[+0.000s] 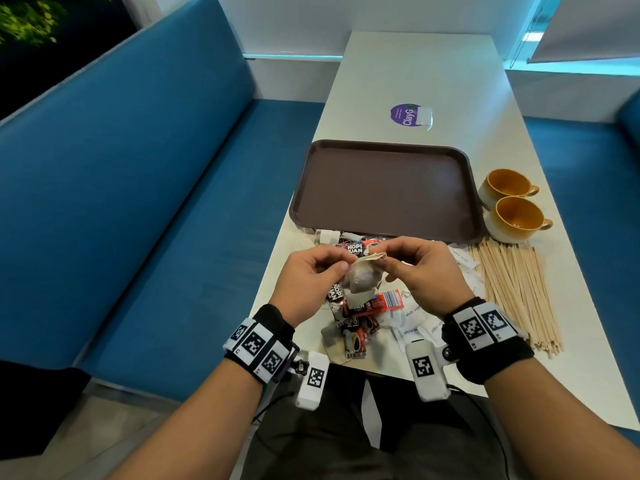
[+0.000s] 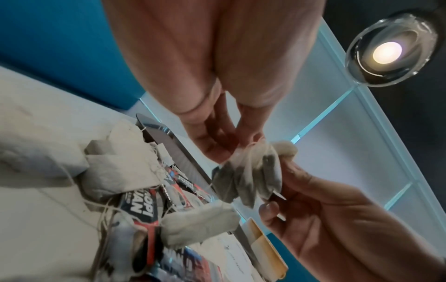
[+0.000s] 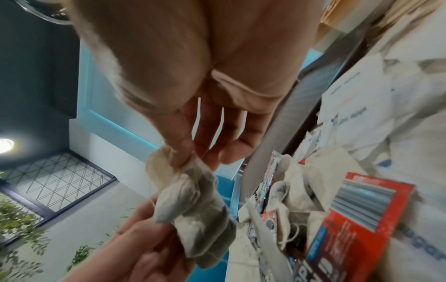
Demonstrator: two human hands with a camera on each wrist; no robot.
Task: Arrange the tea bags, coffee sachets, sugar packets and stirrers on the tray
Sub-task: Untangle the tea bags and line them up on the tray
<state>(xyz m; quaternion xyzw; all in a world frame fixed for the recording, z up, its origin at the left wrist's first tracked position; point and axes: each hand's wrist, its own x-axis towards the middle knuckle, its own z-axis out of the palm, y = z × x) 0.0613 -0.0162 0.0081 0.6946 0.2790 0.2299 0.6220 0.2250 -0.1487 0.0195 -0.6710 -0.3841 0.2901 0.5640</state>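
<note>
Centre of the frame: left hand (image 1: 311, 271) and right hand (image 1: 420, 268) pinching a clump of tea bags (image 1: 360, 280); light, soft, tearable, best gripped by top edges

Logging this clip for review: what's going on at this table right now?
A person holds a small bunch of pale paper tea bags between both hands, left hand and right hand, above a mixed pile of red-and-black coffee sachets and white sugar packets. The brown plastic tray is bare; the wooden stirrers lie beside it.
</note>
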